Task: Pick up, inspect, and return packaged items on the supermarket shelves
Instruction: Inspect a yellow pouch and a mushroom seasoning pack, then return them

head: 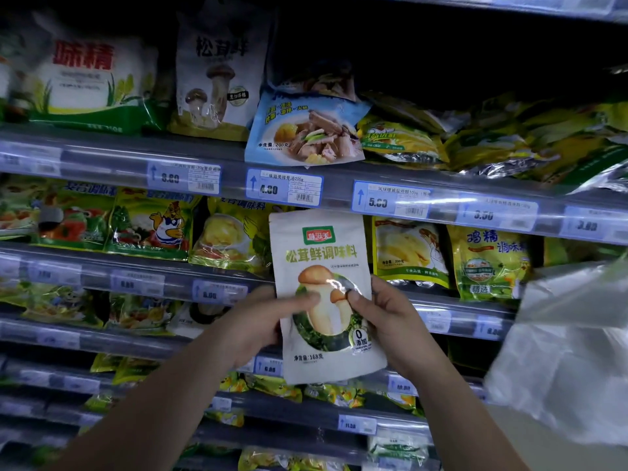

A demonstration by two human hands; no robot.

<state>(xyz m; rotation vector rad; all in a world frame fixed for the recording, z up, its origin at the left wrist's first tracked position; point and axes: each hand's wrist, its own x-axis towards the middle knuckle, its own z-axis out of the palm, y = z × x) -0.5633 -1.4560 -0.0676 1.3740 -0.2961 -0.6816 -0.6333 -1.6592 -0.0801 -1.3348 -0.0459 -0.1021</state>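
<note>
I hold a white stand-up pouch (323,253) printed with mushrooms and a green logo upright in front of the shelves, its front facing me. My left hand (258,321) grips its left edge with the thumb across the mushroom picture. My right hand (390,317) grips the right edge, thumb on the front. Both forearms reach up from the bottom of the view. The pouch covers part of the second shelf behind it.
Several shelves (204,164) carry seasoning bags: a white and green bag (91,76) top left, a white mushroom pouch (217,73), a blue soup packet (306,130) overhanging the edge, yellow bags (489,260) at right. Price tags (285,188) line the rails. A translucent plastic bag (571,351) hangs at right.
</note>
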